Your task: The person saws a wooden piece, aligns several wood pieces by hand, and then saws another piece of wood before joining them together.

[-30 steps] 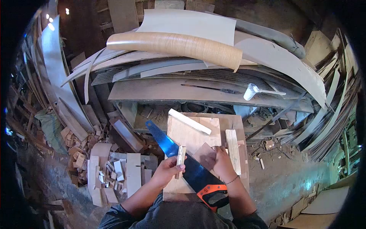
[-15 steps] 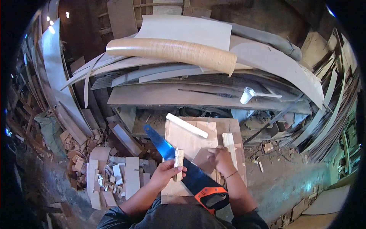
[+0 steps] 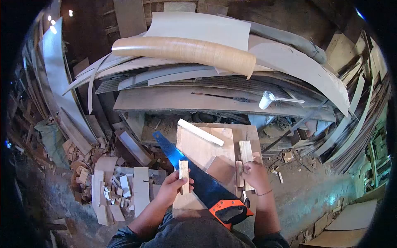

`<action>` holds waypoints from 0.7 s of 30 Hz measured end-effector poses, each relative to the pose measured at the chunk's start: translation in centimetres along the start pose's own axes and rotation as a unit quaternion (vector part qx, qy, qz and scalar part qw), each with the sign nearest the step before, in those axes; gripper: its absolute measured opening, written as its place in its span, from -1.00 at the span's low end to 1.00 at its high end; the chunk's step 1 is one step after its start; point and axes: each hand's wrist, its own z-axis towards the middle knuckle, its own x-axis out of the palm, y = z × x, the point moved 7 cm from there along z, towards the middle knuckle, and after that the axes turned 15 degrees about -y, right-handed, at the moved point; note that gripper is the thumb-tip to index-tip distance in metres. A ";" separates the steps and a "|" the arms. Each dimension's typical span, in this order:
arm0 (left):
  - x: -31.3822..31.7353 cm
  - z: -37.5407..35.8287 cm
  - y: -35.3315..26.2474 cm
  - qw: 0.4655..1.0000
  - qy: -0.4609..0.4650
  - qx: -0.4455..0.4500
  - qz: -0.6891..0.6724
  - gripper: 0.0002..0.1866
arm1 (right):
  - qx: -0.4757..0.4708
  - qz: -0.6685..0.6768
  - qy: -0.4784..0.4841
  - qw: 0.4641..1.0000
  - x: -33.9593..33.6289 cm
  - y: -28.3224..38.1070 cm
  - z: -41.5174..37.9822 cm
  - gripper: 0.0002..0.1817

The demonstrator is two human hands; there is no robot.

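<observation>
A person in dark sleeves works with two bare hands over a small wooden desk. The left hand is closed on a short, pale wood block, held upright in the view, with the thumb across its front and the other fingers showing at its right side. The right hand is at the right part of the desk, its fingers curled in and touching a small, darker stick; whether they grip it, I cannot tell.

A handsaw lies diagonally between the hands, its blue-black blade pointing to the upper left and its orange and black handle at the lower right, near the desk's front edge. A thin brown panel lies just beside the blade, on the side away from the person. A long pale strip lies slanted near the far edge, and a pale wooden bar is beside the right hand.

Behind the desk, a shelf carries a white cup with a stirrer across it. Above is a roll of wood-grain sheet. Wood offcuts are heaped to the left.
</observation>
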 end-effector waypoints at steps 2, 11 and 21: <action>-0.1 0.0 0.4 1.000 -0.004 -0.004 0.002 -0.57 | 0.009 -0.017 -0.014 1.000 -0.1 0.3 -1.5 -0.72; 0.9 -0.3 1.3 0.999 -0.001 -0.004 0.032 -0.54 | 0.020 0.001 -0.043 0.999 1.8 0.6 -1.5 -0.64; 1.0 -1.4 0.8 1.000 -0.014 0.005 0.009 -0.58 | 0.054 0.032 -0.082 0.995 1.4 0.5 -1.0 -0.84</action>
